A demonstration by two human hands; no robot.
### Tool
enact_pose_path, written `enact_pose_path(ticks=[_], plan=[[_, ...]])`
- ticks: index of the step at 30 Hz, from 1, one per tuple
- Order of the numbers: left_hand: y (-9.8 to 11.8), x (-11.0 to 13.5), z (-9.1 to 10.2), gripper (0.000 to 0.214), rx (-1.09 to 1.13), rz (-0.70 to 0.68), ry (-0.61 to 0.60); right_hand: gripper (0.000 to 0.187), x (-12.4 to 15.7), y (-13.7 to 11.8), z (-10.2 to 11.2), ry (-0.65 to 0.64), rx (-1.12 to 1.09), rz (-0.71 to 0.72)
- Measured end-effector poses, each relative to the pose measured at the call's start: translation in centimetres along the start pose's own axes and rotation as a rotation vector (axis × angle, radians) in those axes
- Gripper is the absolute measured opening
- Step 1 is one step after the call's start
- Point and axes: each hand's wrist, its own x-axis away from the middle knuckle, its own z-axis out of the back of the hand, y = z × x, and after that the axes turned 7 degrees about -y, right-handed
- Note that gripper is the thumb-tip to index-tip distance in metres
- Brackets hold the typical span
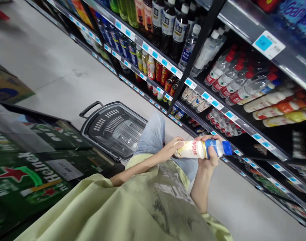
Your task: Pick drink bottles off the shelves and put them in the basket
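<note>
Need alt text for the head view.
A person's left hand and right hand hold a white bottle, the right nearer its blue cap. A black basket stands on the floor, between drink shelves on the right and green Heineken boxes on the left.

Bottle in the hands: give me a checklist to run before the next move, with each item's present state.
1. Left hand gripping the bottle near its base: ok.
2. Right hand around it near the neck: ok.
3. Blue cap on: ok.
4. One hand free: not ok, both hold the bottle.
5. Basket in view on the floor: ok.
6. Cap's seal unbroken: cannot tell.
</note>
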Motion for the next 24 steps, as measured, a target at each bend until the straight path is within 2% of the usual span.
enact_pose_path(ticks=[3,5,7,10,13,15,19,24], plan=[[0.4,1.3,1.2,0.051,-0.377,-0.238,0.152,0.058,1.1,1.2,-0.3,-0.082,0.229,-0.072],[1.1,1.9,1.7,0.051,-0.444,-0.376,0.151,0.071,1.9,2.1,-0.3,-0.182,0.432,-0.130],[2.1,2.1,2.1,0.052,-0.432,-0.436,0.106,0.085,2.7,3.1,-0.3,-0.320,0.584,-0.207],[3.7,1.9,2.8,0.051,-0.546,-0.415,-0.047,0.098,3.6,4.5,-0.1,-0.509,0.710,-0.318],[4.8,1.9,4.0,0.039,-0.697,-0.339,-0.215,0.101,4.3,5.4,-0.2,-0.609,0.757,-0.375],[5.0,2.2,4.8,0.036,-0.742,-0.291,-0.256,0.104,4.5,5.9,-0.4,-0.678,0.750,-0.386],[4.4,3.3,6.1,0.033,-0.779,-0.285,-0.196,0.101,5.1,6.8,-1.6,-0.812,0.701,-0.400],[4.7,4.7,7.9,0.021,-0.874,-0.288,0.018,0.084,5.6,8.6,-4.1,-0.802,0.566,-0.317]])
